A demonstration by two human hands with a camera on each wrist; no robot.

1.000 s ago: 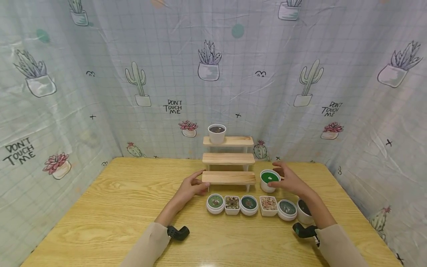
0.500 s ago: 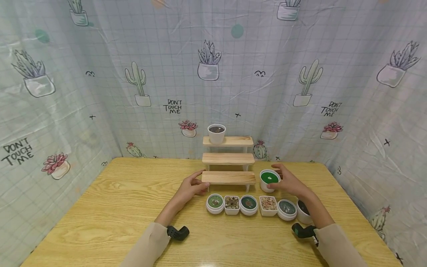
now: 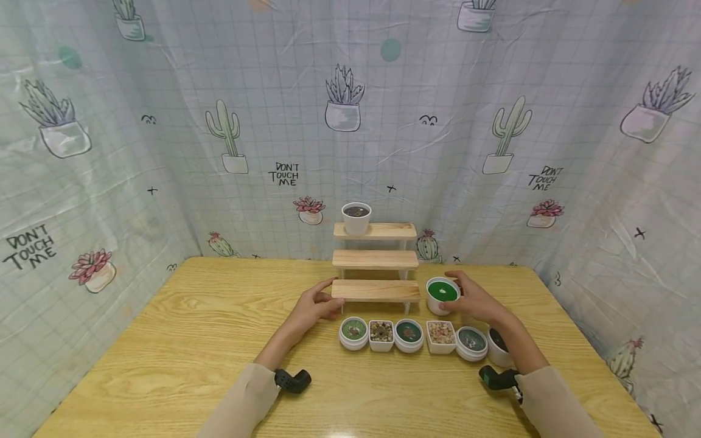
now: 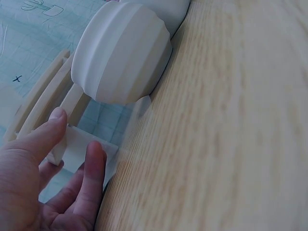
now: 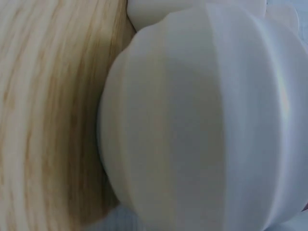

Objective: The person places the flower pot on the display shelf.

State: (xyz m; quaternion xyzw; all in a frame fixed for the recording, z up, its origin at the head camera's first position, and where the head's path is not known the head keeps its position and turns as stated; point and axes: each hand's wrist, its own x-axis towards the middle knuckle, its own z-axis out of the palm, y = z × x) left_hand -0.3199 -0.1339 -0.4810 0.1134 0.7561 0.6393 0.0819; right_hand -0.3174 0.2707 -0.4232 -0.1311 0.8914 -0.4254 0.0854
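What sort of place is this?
Probably a makeshift filming booth: a cactus-print curtain hangs behind and beside a wood-grain table, and black wrist-worn devices are in view.

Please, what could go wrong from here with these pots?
The right hand holds the green-topped pot close to the lowest shelf and just behind the square pot of pinkish stones; a small slip might knock either one.

The left hand holds the lowest shelf's end; a tug could perhaps shake the dark-filled pot standing alone on the top shelf.
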